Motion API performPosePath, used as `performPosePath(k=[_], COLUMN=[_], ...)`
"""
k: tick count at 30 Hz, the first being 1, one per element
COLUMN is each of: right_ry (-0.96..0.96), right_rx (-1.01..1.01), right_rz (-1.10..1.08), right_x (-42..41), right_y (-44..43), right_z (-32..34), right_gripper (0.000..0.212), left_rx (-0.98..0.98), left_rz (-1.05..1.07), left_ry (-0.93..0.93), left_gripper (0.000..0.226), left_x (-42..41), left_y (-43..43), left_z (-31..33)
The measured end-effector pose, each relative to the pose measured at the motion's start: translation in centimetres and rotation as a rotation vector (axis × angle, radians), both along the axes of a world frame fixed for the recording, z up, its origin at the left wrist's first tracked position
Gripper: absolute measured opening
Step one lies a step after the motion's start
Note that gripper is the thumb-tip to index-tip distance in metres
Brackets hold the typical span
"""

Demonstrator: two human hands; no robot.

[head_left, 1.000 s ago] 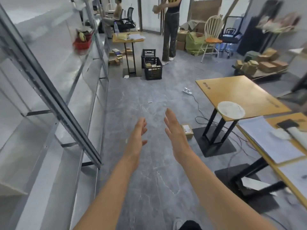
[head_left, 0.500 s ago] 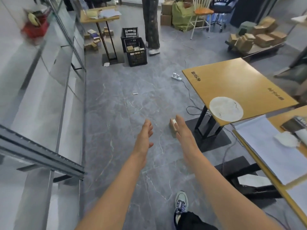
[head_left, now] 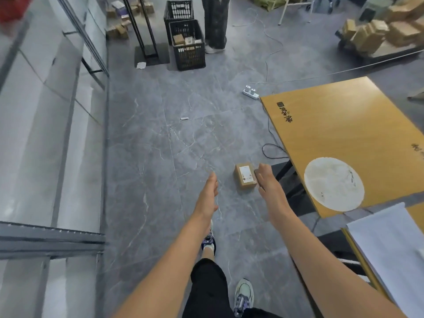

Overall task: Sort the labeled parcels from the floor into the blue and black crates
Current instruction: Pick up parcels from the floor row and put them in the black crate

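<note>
Parcel (head_left: 245,179), small, brown and white-labelled, lies flat on the grey floor (head_left: 160,157), near the yellow table (head_left: 344,134). In the head view, the right hand (head_left: 267,182) sits at the parcel's right edge, fingers straight and gripping nothing. Whether it touches, I cannot tell. The left hand (head_left: 208,196) hangs relaxed and empty, apart on the parcel's left. Well away, a black crate (head_left: 190,53) holds small boxes, with a second crate (head_left: 179,10) just behind it.

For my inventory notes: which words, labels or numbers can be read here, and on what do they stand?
White label on the parcel: too small to read.
Dark characters on the yellow table, near its corner and right edge: too blurred to read.
Nothing else bears readable text.
</note>
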State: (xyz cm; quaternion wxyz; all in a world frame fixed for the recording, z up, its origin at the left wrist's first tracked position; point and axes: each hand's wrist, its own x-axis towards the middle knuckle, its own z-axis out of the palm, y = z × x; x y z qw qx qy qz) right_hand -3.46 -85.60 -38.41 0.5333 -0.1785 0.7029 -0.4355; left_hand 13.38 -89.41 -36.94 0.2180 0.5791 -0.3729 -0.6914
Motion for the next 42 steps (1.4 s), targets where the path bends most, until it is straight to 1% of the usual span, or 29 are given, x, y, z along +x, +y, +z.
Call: performPosePath(k=[3,6,10,12,16,17,19,21,25,30,33,37,42], right_ry=[0.029,0.071,0.104,0.128,0.09,0.091,0.086,0.085,0.123,0.124,0.134,0.189,0.213], right_rx=[0.016,0.068,0.145,0.172,0.287,0.311,0.332,0.363,0.417,0.466,0.502,0.555,0.576], right_rz=[-0.025,-0.045,-0.059,-0.083,-0.16,-0.169,-0.171,-0.158,-0.123,-0.109,-0.089,-0.121,-0.069], right_x=[-1.8,-3.3,-5.3,-6.3,-8.1,-8.6,-9.7,-10.8,-13.2,-15.7,-17.1,-19.3,-21.6], right_y=[-4.6,-9.6,-15.7,-18.3,-22.3,-23.2,-24.8,-26.4,-28.7,-30.6,-30.9,-31.6,-32.6], right_z=[-2.5,-4.7,-8.2,-10.8,-17.3,-19.0,-23.0,-27.7,-38.4,-50.1,-55.6,-61.7,-67.1], right_gripper=[0.078,0.075,0.065,0.068,0.083,0.083,0.076,0.069,0.071,0.065,0.066,0.064,0.063], left_rx=[0.046,0.091,0.155,0.171,0.225,0.234,0.25,0.275,0.338,0.395,0.428,0.476,0.51], left_rz=[-0.044,-0.064,-0.135,-0.161,-0.202,-0.201,-0.204,-0.213,-0.179,-0.156,-0.157,-0.171,-0.132], left_ry=[-0.001,0.003,-0.022,-0.047,-0.07,-0.074,-0.087,-0.103,-0.133,-0.136,-0.124,-0.106,-0.022], left_gripper=[0.068,0.069,0.07,0.073,0.073,0.071,0.069,0.069,0.07,0.071,0.068,0.061,0.058], left_x=[-1.5,-2.7,-4.5,-5.3,-7.3,-7.8,-9.1,-10.2,-12.4,-15.8,-18.0,-20.5,-23.4], left_y=[-5.2,-11.1,-17.8,-20.6,-24.8,-25.8,-27.3,-28.7,-30.6,-31.6,-31.8,-31.7,-32.2], left_z=[-2.7,-5.4,-9.4,-12.0,-17.7,-19.3,-23.3,-27.8,-37.9,-49.9,-55.6,-62.3,-67.3])
